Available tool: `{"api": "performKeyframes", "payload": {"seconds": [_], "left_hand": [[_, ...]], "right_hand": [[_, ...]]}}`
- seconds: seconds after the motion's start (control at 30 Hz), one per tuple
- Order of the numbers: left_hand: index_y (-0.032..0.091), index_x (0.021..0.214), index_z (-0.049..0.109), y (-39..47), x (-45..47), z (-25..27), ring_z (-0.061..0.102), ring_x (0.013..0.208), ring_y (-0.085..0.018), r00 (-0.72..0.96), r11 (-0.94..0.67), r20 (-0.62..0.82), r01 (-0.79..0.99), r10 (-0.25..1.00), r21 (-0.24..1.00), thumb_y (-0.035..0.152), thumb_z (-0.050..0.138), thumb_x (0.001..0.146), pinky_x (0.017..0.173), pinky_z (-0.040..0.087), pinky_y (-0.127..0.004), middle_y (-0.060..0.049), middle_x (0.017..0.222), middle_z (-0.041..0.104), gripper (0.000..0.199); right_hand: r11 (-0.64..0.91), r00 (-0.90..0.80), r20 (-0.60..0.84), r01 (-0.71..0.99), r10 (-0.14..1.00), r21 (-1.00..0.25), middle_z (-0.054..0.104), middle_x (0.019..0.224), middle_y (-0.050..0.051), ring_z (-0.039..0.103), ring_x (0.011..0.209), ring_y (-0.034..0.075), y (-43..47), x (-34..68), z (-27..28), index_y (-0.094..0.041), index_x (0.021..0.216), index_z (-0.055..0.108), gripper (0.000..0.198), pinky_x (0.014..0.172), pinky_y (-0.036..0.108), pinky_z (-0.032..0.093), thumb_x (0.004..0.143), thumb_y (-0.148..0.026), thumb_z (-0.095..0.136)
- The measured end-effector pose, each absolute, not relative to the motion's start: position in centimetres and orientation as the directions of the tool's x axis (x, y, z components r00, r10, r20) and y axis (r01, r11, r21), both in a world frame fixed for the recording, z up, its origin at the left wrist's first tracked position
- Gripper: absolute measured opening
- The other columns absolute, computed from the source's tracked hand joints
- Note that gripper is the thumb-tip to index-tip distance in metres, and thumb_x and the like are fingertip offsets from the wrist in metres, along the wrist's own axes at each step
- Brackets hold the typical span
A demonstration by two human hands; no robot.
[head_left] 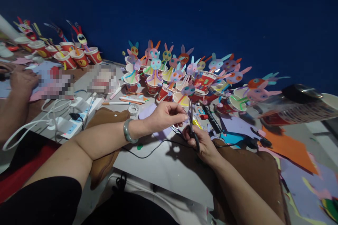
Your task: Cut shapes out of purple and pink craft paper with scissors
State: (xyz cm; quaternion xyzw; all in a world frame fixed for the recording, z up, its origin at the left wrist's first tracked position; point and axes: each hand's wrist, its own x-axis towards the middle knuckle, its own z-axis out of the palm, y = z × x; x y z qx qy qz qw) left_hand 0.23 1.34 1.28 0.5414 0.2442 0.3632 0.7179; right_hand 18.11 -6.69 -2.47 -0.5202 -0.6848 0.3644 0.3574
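Note:
My right hand [203, 143] is closed around black-handled scissors [196, 141], whose blades point up and away from me. My left hand [167, 115], with a green bangle above the wrist, pinches a small piece of lilac paper [186, 121] right beside the blades. Its outline is mostly hidden by the fingers. Under and behind the left hand lies a sheet of purple paper [148, 111]. Just beyond both hands stand several red-and-white paper cups [153, 86] with paper rabbit heads [155, 64] rising from them on coloured strips.
A power strip with white cables [82, 114] lies to the left, near a co-worker's hand [24, 81]. Red cups with red paper figures [92, 56] stand farther back. Orange paper [287, 146], a black marker [212, 119] and a clear jar [298, 107] are on the right. A thin black cable crosses the table.

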Motion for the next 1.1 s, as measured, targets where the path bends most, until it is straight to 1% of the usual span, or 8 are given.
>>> {"api": "performKeyframes", "payload": {"seconds": [0.13, 0.5, 0.67, 0.77, 0.9, 0.97, 1.03, 1.1], "left_hand": [[0.011, 0.070, 0.061, 1.4, 0.2, 1.4, 0.056, 0.049, -0.006, 0.620, 0.156, 0.036, -0.252, 0.784, 0.955, 0.033, 0.080, 0.066, 0.050, 0.046, -0.019, 0.002, 0.056, 0.059, 0.030], [0.010, 0.070, 0.062, 1.5, 0.1, 1.2, 0.056, 0.050, -0.006, 0.618, 0.113, 0.079, -0.265, 0.782, 0.957, 0.034, 0.081, 0.067, 0.051, 0.047, -0.019, 0.001, 0.057, 0.060, 0.031], [0.010, 0.073, 0.062, 1.6, 0.2, 0.8, 0.058, 0.051, -0.007, 0.619, 0.119, 0.081, -0.274, 0.782, 0.954, 0.033, 0.079, 0.070, 0.052, 0.047, -0.019, 0.001, 0.057, 0.062, 0.029], [0.010, 0.076, 0.063, 1.6, 0.2, 0.6, 0.059, 0.052, -0.007, 0.644, 0.139, 0.077, -0.279, 0.761, 0.950, 0.034, 0.079, 0.071, 0.053, 0.048, -0.020, 0.000, 0.059, 0.063, 0.029], [0.010, 0.079, 0.065, 1.3, 0.2, 0.5, 0.060, 0.054, -0.007, 0.748, 0.270, -0.021, -0.213, 0.663, 0.939, 0.039, 0.080, 0.071, 0.051, 0.046, -0.019, -0.001, 0.063, 0.064, 0.034], [0.010, 0.080, 0.064, 1.0, 0.3, 0.6, 0.061, 0.054, -0.008, 0.804, 0.365, -0.107, -0.143, 0.585, 0.920, 0.043, 0.082, 0.069, 0.050, 0.046, -0.018, -0.001, 0.062, 0.064, 0.039], [0.010, 0.079, 0.064, 0.8, 0.4, 0.5, 0.062, 0.054, -0.008, 0.852, 0.438, -0.177, -0.067, 0.493, 0.896, 0.045, 0.084, 0.066, 0.050, 0.047, -0.018, -0.002, 0.066, 0.066, 0.042], [0.010, 0.077, 0.066, 0.7, 0.4, 0.5, 0.063, 0.055, -0.008, 0.894, 0.485, -0.212, -0.007, 0.395, 0.874, 0.046, 0.085, 0.064, 0.050, 0.048, -0.018, -0.003, 0.070, 0.068, 0.043]], "right_hand": [[0.196, -0.204, 0.114, 0.445, 0.972, -0.874, 0.051, 0.065, 0.002, 0.044, 0.066, 0.018, -6.7, 18.3, -2.6, -0.021, 0.063, 0.050, 0.066, 0.059, 0.031, 0.034, 0.073, -0.086, 0.048], [0.194, -0.212, 0.109, 0.441, 0.971, -0.876, 0.050, 0.064, 0.001, 0.043, 0.065, 0.018, -6.7, 18.5, -2.7, -0.022, 0.063, 0.049, 0.064, 0.060, 0.031, 0.033, 0.074, -0.085, 0.049], [0.162, -0.142, 0.115, 0.385, 0.983, -0.909, 0.047, 0.061, 0.000, 0.042, 0.062, 0.017, -6.6, 18.8, -2.7, -0.022, 0.061, 0.048, 0.064, 0.058, 0.031, 0.034, 0.074, -0.084, 0.051], [0.142, -0.090, 0.119, 0.336, 0.989, -0.931, 0.048, 0.061, 0.000, 0.042, 0.059, 0.016, -6.7, 18.9, -2.4, -0.022, 0.062, 0.051, 0.057, 0.057, 0.031, 0.036, 0.075, -0.077, 0.059], [0.108, 0.057, 0.125, 0.242, 0.990, -0.964, 0.054, 0.069, 0.002, 0.047, 0.061, 0.016, -6.7, 19.0, -2.6, -0.022, 0.070, 0.058, 0.040, 0.057, 0.031, 0.040, 0.075, -0.059, 0.072], [0.085, 0.118, 0.104, 0.156, 0.988, -0.984, 0.057, 0.073, 0.003, 0.050, 0.063, 0.017, -6.7, 19.2, -3.0, -0.023, 0.078, 0.062, 0.037, 0.057, 0.032, 0.042, 0.073, -0.057, 0.074], [0.046, 0.106, 0.053, 0.068, 0.993, -0.997, 0.057, 0.075, 0.004, 0.051, 0.064, 0.018, -6.8, 19.5, -3.4, -0.024, 0.085, 0.065, 0.041, 0.056, 0.033, 0.043, 0.069, -0.060, 0.076], [0.006, 0.031, 0.007, 0.016, 1.000, -1.000, 0.057, 0.076, 0.004, 0.052, 0.064, 0.019, -6.9, 19.7, -3.5, -0.024, 0.086, 0.066, 0.044, 0.056, 0.034, 0.043, 0.066, -0.061, 0.078]]}}
